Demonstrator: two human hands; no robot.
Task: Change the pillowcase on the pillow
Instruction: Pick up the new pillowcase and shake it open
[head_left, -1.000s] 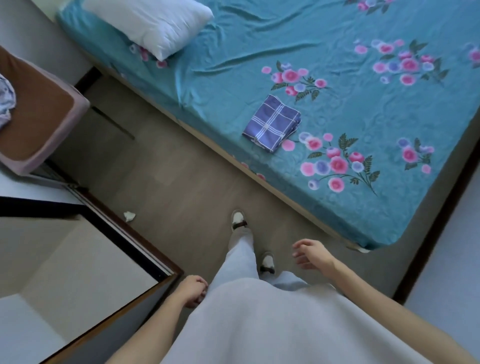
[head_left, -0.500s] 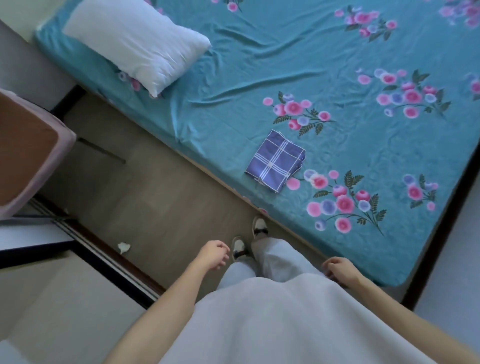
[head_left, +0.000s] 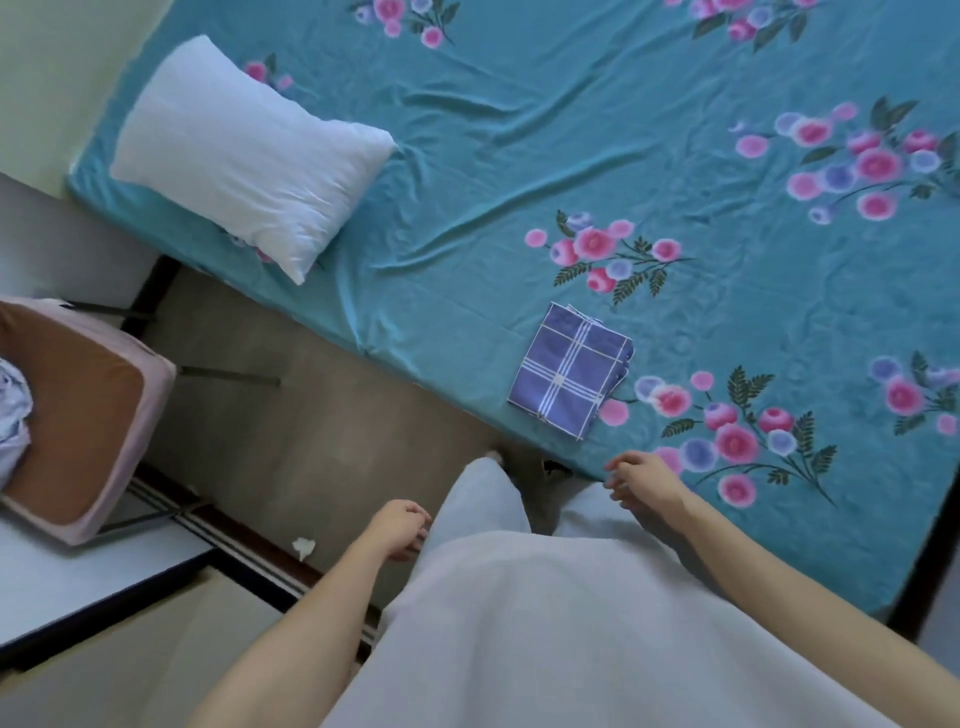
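Head view only, looking down past a pale garment. Stepping in closer to the bed (head_left: 519, 130) than a second ago, now standing right against its near edge. Keeping the left hand (head_left: 397, 530) loosely curled and empty beside the leg. Bringing the right hand (head_left: 644, 480), fingers half spread and holding nothing, up over the mattress edge, near the folded pillowcase (head_left: 571, 379) but not touching it. Seeing that checked blue pillowcase lying flat on the teal sheet just ahead, and the white pillow (head_left: 249, 156) lying well apart from it, up at the far left corner of the bed, beyond a chair (head_left: 78, 415) on the floor. Judging from this: finishing the approach, with nothing yet picked up. Probably needing next to reach for the pillow or the fresh case; the right hand being better placed for the case.
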